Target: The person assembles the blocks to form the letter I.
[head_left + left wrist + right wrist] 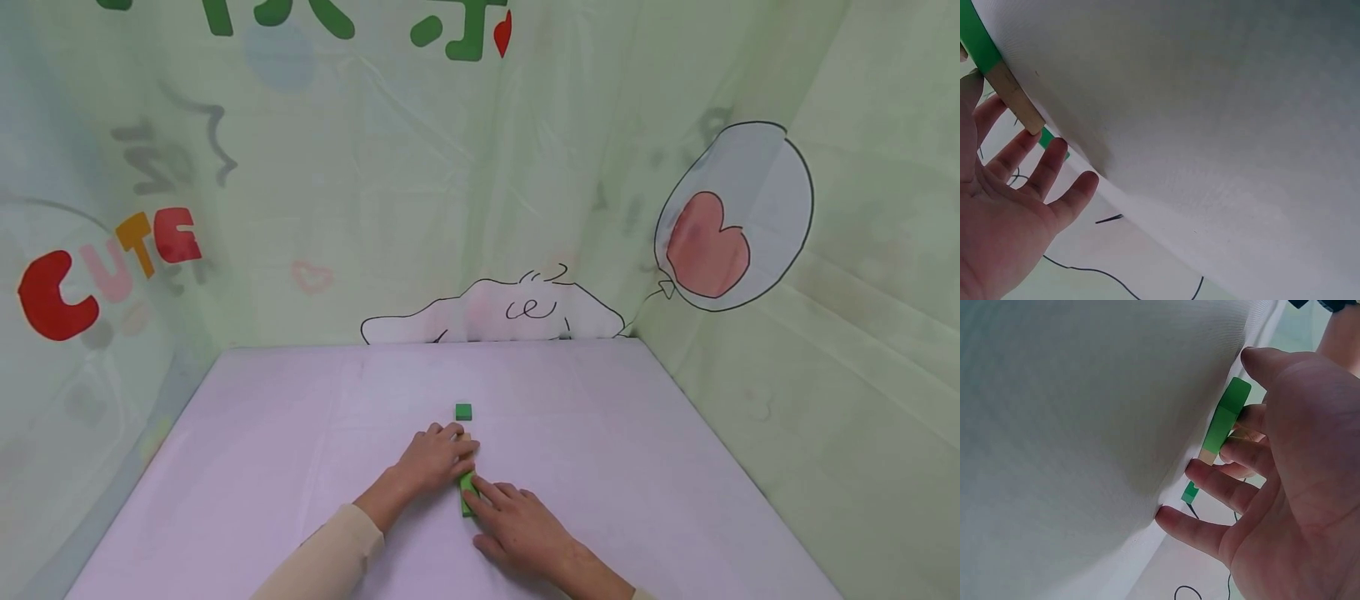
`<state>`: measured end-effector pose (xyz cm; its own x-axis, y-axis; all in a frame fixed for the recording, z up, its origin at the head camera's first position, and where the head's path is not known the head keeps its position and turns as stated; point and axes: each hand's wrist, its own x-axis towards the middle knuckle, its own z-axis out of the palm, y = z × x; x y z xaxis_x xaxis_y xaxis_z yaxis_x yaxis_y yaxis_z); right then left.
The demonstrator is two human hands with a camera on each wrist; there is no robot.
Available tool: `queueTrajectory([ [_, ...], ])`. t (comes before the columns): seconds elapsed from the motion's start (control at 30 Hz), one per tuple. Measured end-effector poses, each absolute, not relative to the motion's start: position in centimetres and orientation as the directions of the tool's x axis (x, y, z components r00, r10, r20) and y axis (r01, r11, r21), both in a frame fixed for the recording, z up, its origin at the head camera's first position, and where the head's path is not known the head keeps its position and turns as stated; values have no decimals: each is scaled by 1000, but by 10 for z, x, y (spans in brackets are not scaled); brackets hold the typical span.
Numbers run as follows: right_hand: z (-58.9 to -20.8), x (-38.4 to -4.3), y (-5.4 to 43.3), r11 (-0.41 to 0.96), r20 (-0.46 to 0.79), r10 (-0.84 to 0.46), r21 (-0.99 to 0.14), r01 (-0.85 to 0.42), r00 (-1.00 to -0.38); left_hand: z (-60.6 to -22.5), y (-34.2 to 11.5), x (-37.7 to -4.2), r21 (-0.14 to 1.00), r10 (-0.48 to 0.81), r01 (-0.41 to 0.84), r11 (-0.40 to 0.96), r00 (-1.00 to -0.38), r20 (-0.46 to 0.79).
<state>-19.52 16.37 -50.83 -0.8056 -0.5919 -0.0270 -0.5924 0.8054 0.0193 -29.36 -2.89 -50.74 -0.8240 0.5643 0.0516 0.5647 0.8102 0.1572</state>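
A green block (468, 505) lies lengthwise on the table, partly covered by fingers. A faint line crosses it in the right wrist view; I cannot tell if it is two pieces. Against its far end sits a plain wooden block (1015, 100), mostly hidden in the head view. Beyond that, set apart, lies a small green square block (463, 412). My left hand (437, 458) reaches over the wooden block from the left, its fingers spread and touching it. My right hand (521, 525) rests fingertips on the green block from the right, with the thumb lower down near the table.
A pale cloth covers the table (600, 433). Printed curtains (420, 192) rise behind it and at both sides, with a balloon drawing (780, 225) on the right.
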Motion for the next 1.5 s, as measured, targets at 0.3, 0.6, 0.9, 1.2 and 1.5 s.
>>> queueTrajectory([
  [0.3, -511, -197, 165, 810, -26, -586, 19, -587, -810, -516, -28, -296, 154, 563, 565, 810, -824, 61],
  [0.6, -509, -195, 167, 804, 11, -595, 31, -594, -804, -513, -30, -292, 170, 551, 553, 815, -832, 68],
  [0.9, -510, -197, 166, 828, -59, -560, -8, -561, -826, -512, -35, -287, 195, 574, 566, 801, -819, 18],
  [1.2, -507, -197, 165, 837, -91, -546, -32, -546, -833, -505, -42, -283, 247, 588, 560, 791, -807, -53],
  [1.5, -507, -196, 164, 835, -78, -550, -52, -547, -832, -504, -42, -280, 275, 579, 549, 790, -814, -40],
])
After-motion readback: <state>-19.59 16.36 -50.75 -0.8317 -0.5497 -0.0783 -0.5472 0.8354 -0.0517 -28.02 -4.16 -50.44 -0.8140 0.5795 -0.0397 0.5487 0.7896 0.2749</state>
